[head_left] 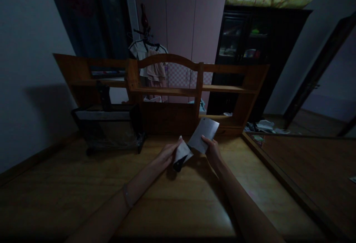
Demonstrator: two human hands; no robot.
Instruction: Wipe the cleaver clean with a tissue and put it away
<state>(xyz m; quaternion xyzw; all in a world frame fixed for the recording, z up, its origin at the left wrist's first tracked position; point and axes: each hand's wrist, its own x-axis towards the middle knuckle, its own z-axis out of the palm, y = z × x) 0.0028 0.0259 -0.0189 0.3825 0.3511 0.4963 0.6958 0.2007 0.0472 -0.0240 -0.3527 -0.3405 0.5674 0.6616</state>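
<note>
Over the wooden desk both my hands hold a cleaver. Its flat grey blade tilts up and to the right, with a small hole near its top corner. My right hand pinches the blade's lower edge. My left hand is closed on a white cloth or tissue pressed against the cleaver where the blade meets the black handle. The handle points down toward the desk. A thin bracelet sits on my left wrist.
A wooden shelf unit stands along the desk's back edge. A dark rack sits at the back left. Behind are a pink wardrobe, hanging clothes and a dark cabinet. Another wooden surface adjoins on the right.
</note>
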